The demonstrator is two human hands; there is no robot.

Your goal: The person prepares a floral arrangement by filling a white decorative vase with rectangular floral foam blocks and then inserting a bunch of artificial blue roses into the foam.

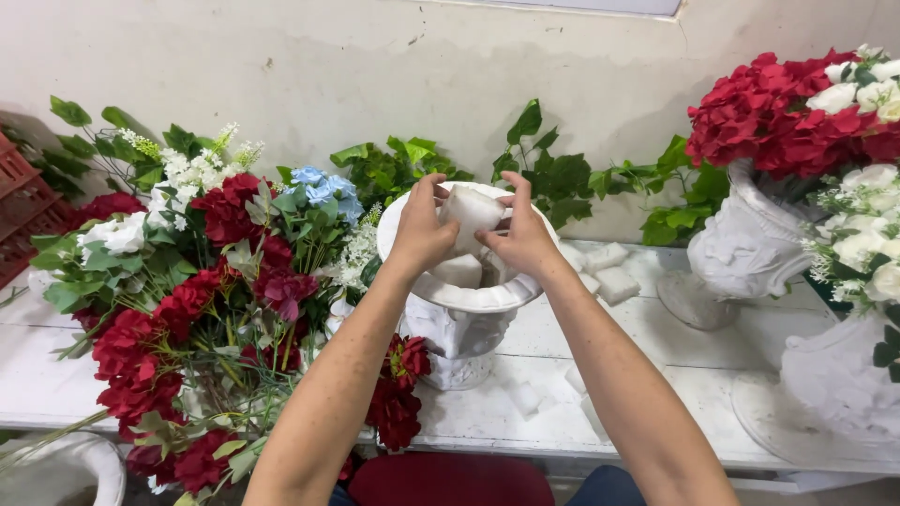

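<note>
A white pedestal vase [461, 330] stands on the white table, its bowl holding several white foam blocks. Above the bowl my left hand [421, 232] and my right hand [521, 236] together grip one white foam block [472, 214], thumbs and fingers pinching its two sides. Another foam block [459, 272] lies in the bowl just under my hands.
A heap of red, white and blue artificial flowers [202, 290] lies left of the vase. Loose foam blocks [609, 274] sit behind it on the white table [525, 347]. Two more white vases [736, 251] with red and white flowers stand at the right. Green leaves line the wall.
</note>
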